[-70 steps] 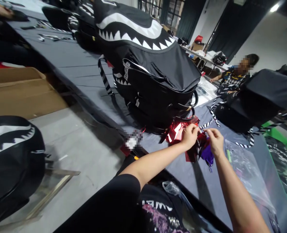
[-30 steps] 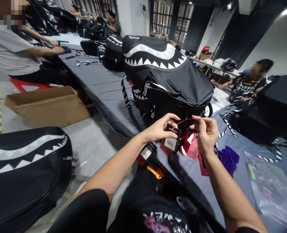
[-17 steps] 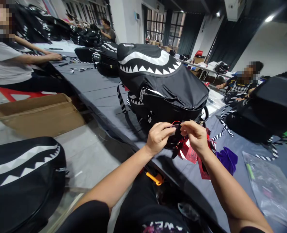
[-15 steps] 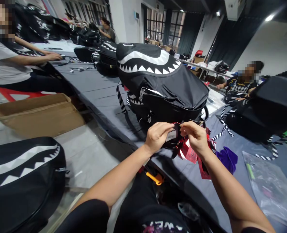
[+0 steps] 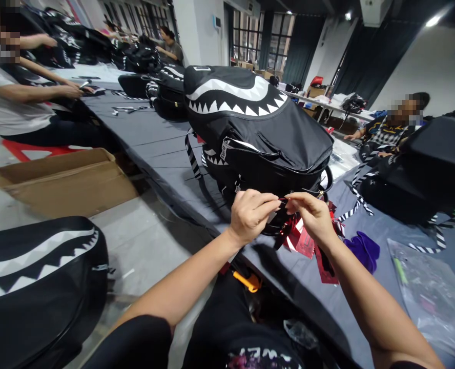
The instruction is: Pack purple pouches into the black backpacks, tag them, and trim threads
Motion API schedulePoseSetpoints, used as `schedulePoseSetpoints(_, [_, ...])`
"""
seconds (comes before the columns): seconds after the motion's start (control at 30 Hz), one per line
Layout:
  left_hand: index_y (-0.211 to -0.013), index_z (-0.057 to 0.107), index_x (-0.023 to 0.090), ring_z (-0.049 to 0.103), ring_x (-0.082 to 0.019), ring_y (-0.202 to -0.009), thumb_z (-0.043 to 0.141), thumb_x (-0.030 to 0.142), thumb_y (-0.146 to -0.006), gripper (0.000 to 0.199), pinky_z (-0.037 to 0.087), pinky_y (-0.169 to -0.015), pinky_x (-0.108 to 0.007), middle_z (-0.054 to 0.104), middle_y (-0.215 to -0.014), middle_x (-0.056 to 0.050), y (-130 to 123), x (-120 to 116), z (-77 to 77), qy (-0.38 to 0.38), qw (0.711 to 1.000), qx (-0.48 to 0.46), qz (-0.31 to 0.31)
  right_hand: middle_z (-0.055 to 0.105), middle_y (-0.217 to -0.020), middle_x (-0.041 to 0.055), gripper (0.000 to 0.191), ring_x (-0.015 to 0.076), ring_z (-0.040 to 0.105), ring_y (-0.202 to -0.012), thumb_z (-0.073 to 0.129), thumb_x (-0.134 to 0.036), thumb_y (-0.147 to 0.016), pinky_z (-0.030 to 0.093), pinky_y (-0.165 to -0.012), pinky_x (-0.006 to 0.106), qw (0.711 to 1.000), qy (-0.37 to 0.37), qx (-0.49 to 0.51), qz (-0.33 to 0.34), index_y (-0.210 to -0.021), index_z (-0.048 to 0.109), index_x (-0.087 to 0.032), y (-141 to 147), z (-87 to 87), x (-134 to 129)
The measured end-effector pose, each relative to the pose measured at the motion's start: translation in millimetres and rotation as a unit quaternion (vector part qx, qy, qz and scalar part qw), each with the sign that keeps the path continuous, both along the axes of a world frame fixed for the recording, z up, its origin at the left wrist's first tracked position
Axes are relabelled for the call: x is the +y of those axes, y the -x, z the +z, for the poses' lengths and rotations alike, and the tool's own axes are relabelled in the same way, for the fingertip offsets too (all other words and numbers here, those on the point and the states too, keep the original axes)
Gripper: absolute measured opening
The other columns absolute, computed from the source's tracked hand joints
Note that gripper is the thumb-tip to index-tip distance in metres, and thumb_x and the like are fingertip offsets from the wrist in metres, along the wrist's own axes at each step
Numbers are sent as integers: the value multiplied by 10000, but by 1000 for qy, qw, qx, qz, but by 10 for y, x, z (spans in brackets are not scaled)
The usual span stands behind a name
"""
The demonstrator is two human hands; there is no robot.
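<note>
A large black backpack [image 5: 258,138] with a white shark-tooth mouth pattern stands on the grey-covered table, its front pocket zip partly undone. Just in front of its lower part, my left hand [image 5: 250,212] and my right hand [image 5: 310,212] face each other. Both are closed in a pinch, and a thin red cord [image 5: 282,199] runs between their fingertips. Below the left fingers shows a bit of a tag with a white label [image 5: 272,216], mostly hidden by that hand. Shiny red tags [image 5: 300,238] lie on the table under my right hand.
A purple cloth [image 5: 364,251] and a clear plastic bag [image 5: 431,292] lie to the right. Another black bag [image 5: 423,169] with striped straps stands beyond them. At lower left are a toothed backpack [image 5: 39,287] and a cardboard box [image 5: 66,177]. Co-workers sit at both sides.
My left hand has turned slightly, and the white-labelled tag below the fingers is now more hidden. The fingertips stay close together. At the left, a co-worker's hands have shifted.
</note>
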State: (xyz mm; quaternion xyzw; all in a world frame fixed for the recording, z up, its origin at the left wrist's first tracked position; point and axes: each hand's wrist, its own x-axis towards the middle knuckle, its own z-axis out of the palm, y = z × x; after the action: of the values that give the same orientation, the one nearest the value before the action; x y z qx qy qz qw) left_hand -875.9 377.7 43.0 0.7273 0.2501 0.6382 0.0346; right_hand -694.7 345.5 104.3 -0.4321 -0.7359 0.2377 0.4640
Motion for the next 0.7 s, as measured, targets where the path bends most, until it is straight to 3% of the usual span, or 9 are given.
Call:
schedulePoseSetpoints(0.07, [-906, 737, 214, 695, -160, -829, 662, 251, -872, 91, 532, -779, -299, 766, -901, -40, -97, 9, 37, 85, 986, -71, -125, 666, -742, -19, 118, 109, 640, -616, 597, -275, -876, 555, -608, 253, 999, 20, 34, -14, -953, 659, -210, 6, 9, 1])
schedulePoseSetpoints(0.13, [-879, 718, 178, 703, -144, -715, 682, 280, -857, 110, 549, -673, -252, 756, -796, -30, -186, 33, 56, 185, 943, -149, -233, 655, -726, -23, 92, 107, 631, -622, 623, -289, -865, 538, -607, 242, 998, 33, 41, -16, -886, 649, -203, 7, 40, 1])
schedulePoseSetpoints(0.2, [-857, 709, 163, 685, -126, -624, 709, 287, -833, 127, 536, -599, -221, 742, -732, -15, -232, 53, 58, 244, 914, -174, -273, 646, -716, -17, 106, 112, 623, -639, 627, -292, -861, 521, -608, 240, 999, 44, 12, -10, -835, 647, -192, 0, 87, -1])
schedulePoseSetpoints(0.27, [-824, 718, 166, 689, -124, -648, 710, 273, -828, 108, 536, -620, -215, 744, -747, -18, -224, 56, 47, 229, 929, -142, -254, 640, -719, -7, 113, 119, 608, -657, 618, -285, -865, 501, -606, 242, 998, 31, -48, -4, -820, 650, -187, -15, 135, -8])
schedulePoseSetpoints(0.4, [-837, 738, 180, 696, -133, -726, 656, 255, -875, 117, 540, -690, -227, 748, -804, -37, -145, 41, 8, 132, 974, -55, -174, 633, -765, 18, 108, 129, 583, -683, 559, -219, -898, 465, -624, 255, 977, -65, -202, 11, -839, 646, -195, -42, 181, -33])
schedulePoseSetpoints(0.53, [-859, 733, 178, 684, -138, -698, 628, 282, -898, 152, 532, -667, -237, 738, -779, -44, -126, 59, -37, 92, 988, -10, -128, 613, -774, 25, 133, 140, 573, -694, 512, -187, -926, 453, -633, 261, 960, -105, -260, 12, -853, 621, -206, -50, 154, -43])
schedulePoseSetpoints(0.7, [-879, 719, 163, 675, -138, -704, 596, 265, -918, 165, 523, -675, -243, 740, -803, -55, -147, 78, -69, 67, 991, 21, -115, 585, -791, 32, 176, 146, 553, -726, 464, -199, -964, 435, -655, 267, 949, -107, -296, 11, -857, 603, -206, -47, 120, -47])
